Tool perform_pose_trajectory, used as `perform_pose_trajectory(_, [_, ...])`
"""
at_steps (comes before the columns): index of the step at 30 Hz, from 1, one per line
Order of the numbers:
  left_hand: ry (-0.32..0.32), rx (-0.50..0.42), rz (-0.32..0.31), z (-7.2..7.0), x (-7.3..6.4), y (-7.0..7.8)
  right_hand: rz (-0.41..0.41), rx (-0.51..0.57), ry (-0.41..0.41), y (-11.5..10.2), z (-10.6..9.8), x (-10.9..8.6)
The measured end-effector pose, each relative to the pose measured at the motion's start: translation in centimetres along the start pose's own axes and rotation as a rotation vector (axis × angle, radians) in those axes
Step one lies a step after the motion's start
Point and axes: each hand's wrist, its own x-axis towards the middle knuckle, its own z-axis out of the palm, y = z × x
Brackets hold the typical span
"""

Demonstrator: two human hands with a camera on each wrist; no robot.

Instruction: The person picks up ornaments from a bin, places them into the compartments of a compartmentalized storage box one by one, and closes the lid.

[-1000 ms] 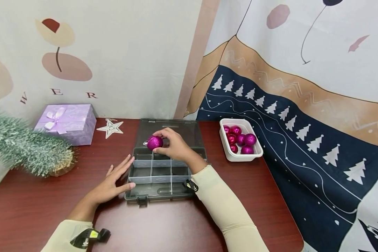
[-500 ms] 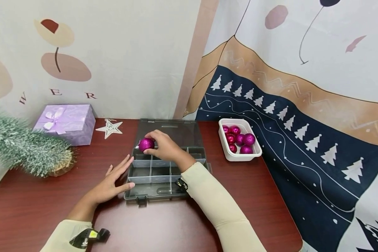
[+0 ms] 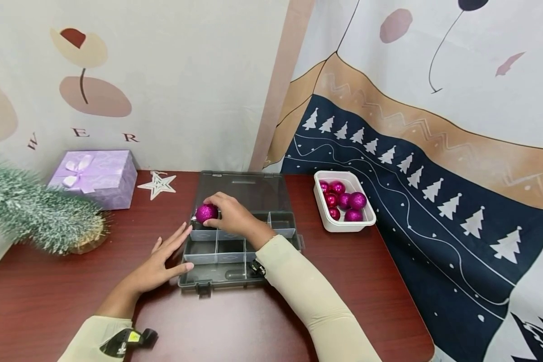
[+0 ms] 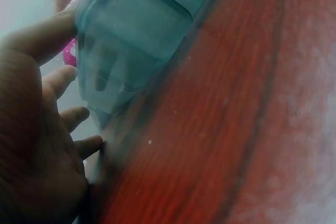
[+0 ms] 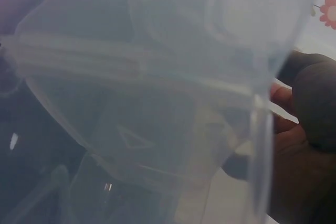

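My right hand (image 3: 235, 218) pinches a purple glitter Christmas bauble (image 3: 206, 213) between thumb and fingers, low over the back-left compartment of a grey see-through divider box (image 3: 217, 258). The box's lid (image 3: 253, 192) lies folded back flat behind it. Along the box's left side rests my left hand (image 3: 156, 266), fingers straight and spread, tips at the rim. In the left wrist view, the box wall (image 4: 131, 35) stands beside the left fingers, with a bit of the bauble (image 4: 69, 53) showing. Clear dividers (image 5: 157, 77) fill most of the right wrist view, with part of the right hand (image 5: 302, 166) at its edge.
A white tub (image 3: 346, 228) of several pink and purple baubles stands on the right of the table (image 3: 226, 327). At the left are a frosted small tree (image 3: 40, 211), a lilac gift box (image 3: 95, 178) and a white star (image 3: 157, 185). Hanging cloths back the table.
My right hand has carried the bauble left and down, from over the box's back middle to its back-left compartment. The left hand has stayed in place.
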Motion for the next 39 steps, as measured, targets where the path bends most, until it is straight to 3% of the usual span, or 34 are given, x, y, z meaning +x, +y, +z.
perform_pose_trajectory(19, [-0.003,-0.004,0.002,0.0,-0.1,0.1,0.001,-0.034,-0.102,0.5,0.8,0.1])
perform_pose_trajectory(39, [0.007,-0.021,0.017,0.1,-0.2,-0.1,0.041,0.021,-0.146,0.8,0.9,0.1])
